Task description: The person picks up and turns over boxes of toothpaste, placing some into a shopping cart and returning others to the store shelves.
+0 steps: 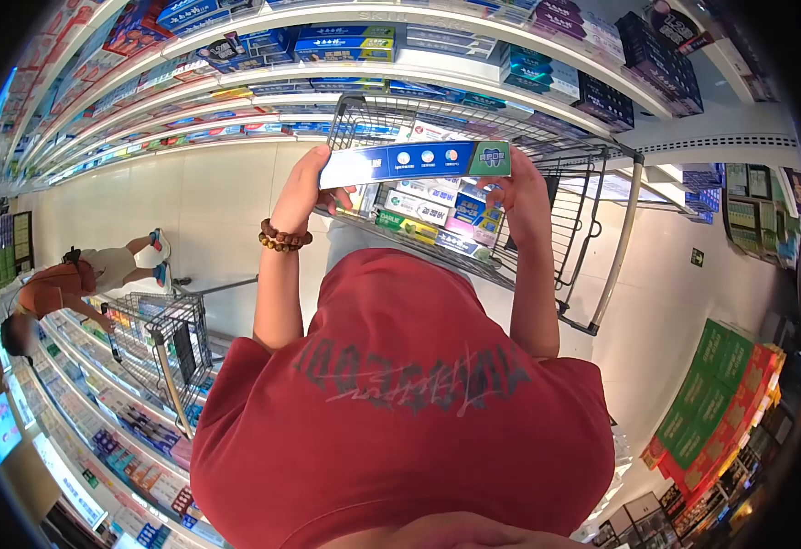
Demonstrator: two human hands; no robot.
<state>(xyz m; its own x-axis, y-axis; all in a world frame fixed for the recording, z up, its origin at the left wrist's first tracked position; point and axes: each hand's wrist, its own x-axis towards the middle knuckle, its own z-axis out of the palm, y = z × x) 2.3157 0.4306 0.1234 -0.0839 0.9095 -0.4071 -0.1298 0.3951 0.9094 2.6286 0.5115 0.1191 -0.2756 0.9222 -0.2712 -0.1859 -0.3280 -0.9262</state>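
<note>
While apparently inspected above the rim of a grey wire shopping cart (622,240), a long blue-and-green cardboard toothpaste box (414,162) is gripped at its ends by the left hand (304,188) and right hand (519,197).

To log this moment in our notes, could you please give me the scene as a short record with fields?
Held item: long blue cardboard toothpaste box with a green end, held level
Left hand: wears a brown bead bracelet; grip closed on the box's left end
Right hand: grip closed on the green end
Beyond the box: silver wire shopping cart holding more toothpaste boxes
Nearby: another person at the shelves, beside a second wire cart
</note>
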